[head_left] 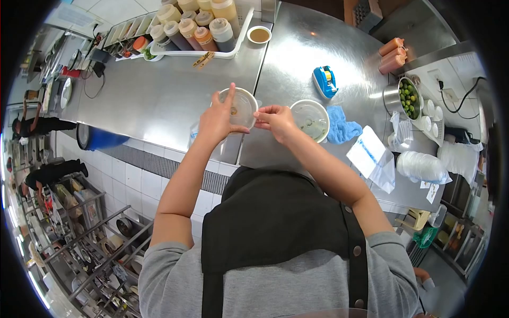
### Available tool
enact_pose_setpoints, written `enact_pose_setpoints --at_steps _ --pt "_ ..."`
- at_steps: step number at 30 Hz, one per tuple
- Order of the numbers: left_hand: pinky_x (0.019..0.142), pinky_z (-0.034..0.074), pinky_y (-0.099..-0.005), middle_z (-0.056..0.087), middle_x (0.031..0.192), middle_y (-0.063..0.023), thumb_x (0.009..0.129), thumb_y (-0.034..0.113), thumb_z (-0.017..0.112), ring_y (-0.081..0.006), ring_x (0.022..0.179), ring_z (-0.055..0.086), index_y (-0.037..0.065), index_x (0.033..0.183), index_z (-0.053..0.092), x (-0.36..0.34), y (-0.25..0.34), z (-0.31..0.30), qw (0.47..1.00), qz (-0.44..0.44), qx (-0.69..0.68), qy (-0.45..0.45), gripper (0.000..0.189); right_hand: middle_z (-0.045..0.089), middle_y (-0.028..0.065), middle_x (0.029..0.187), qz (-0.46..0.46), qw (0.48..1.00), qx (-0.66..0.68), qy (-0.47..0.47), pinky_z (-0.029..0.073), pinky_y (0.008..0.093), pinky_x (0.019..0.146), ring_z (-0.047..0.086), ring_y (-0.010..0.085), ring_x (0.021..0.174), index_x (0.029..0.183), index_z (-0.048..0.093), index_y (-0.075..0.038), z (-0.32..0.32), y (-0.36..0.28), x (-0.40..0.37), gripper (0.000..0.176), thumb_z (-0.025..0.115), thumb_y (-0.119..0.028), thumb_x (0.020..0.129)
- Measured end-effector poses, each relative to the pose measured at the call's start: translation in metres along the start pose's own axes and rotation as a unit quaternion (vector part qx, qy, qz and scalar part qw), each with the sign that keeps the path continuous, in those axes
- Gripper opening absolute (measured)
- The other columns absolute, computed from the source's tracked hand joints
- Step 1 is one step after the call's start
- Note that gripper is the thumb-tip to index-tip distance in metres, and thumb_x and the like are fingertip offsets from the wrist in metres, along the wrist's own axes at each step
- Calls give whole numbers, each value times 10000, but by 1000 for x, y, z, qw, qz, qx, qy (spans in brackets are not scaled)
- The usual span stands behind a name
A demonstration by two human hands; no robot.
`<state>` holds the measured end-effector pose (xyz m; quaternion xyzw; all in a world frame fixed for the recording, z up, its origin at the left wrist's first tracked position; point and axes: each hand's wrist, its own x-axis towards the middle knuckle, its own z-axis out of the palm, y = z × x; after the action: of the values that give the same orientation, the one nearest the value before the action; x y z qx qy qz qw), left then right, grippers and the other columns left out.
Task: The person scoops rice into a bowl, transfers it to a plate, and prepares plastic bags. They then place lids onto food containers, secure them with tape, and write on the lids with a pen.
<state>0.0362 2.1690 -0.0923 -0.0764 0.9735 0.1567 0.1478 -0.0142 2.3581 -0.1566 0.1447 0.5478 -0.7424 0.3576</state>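
A round white takeaway bowl [245, 106] sits on the steel counter in front of me, with what looks like a clear lid over it and a small orange bit showing through. My left hand [216, 121] spans its left side, index finger on the far rim and thumb at the near rim. At the bowl's right edge, the fingertips of my right hand [277, 122] are pinched together on the rim. A second round bowl [313, 117], with green bits visible in it, stands just right of my right hand.
Beside the second bowl lies a blue cloth [342, 125], with a blue tape dispenser [325, 82] beyond. A white tray [238, 51] of sauce bottles and a cup of brown liquid [259, 35] stand at the back. Right: a pot of green fruit [395, 100] and plastic packs [421, 167].
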Motion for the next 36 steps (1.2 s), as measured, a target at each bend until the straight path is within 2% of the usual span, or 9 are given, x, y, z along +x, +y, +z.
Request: enact_pose_setpoints --at_steps 5,11,17,20,24,27,31,34,36 --pt "873 562 -462 335 1507 -254 486 523 946 -424 1115 642 263 1607 144 1 2 -4 1000 -4 1 -5 1402 656 127 895 63 997 -43 -34 632 336 729 691 208 791 929 626 57 -4 -16 11 202 782 10 811" --pt "875 560 -461 332 1512 -252 488 539 941 -420 1116 644 271 1607 132 -2 3 -1 1000 -18 -9 4 1406 654 126 875 14 990 -134 -44 637 325 725 694 205 783 891 602 30 -5 -37 28 265 833 -38 783" --pt "884 556 -460 316 1523 -269 502 564 928 -418 1128 640 243 1610 118 1 4 2 1000 -22 7 10 1409 675 137 811 25 960 -270 -75 642 321 627 697 209 654 910 599 51 -13 -50 31 332 862 -83 760" --pt "888 553 -460 326 1520 -261 505 568 924 -409 1140 633 236 1612 110 4 5 7 999 -24 -1 35 1414 685 169 826 15 948 -296 -119 646 336 608 709 227 650 930 577 61 -6 -35 20 361 862 -79 758" --pt "896 549 -455 346 1518 -233 507 559 924 -397 1168 615 246 1612 113 7 9 10 997 -53 -16 47 1407 688 187 837 74 996 -24 -49 652 362 646 726 252 714 963 549 64 -3 -13 9 327 814 -20 789" --pt "907 546 -452 341 1526 -231 507 560 924 -396 1178 610 240 1612 115 8 12 8 998 -56 -3 38 1406 674 161 857 33 998 -43 -23 642 363 698 715 245 739 980 553 32 -6 -6 6 314 805 -21 801" --pt "866 562 -445 315 1523 -299 516 584 913 -396 1111 653 213 1611 111 8 11 12 998 -27 17 54 1407 674 147 844 -7 995 -95 -28 633 339 675 702 218 710 981 556 34 -9 -7 3 304 800 -48 818" --pt "860 563 -441 331 1524 -291 506 594 912 -398 1109 653 232 1609 127 7 11 12 998 -25 9 65 1401 677 146 845 -10 991 -131 -33 629 335 669 695 211 702 962 565 38 -7 -7 3 279 788 -77 841" --pt "855 564 -435 352 1534 -246 553 589 893 -385 1106 656 232 1577 260 8 7 15 995 -17 9 95 1256 678 148 849 11 989 -145 -41 627 335 666 693 213 704 944 572 39 -6 -11 1 255 772 -96 863"
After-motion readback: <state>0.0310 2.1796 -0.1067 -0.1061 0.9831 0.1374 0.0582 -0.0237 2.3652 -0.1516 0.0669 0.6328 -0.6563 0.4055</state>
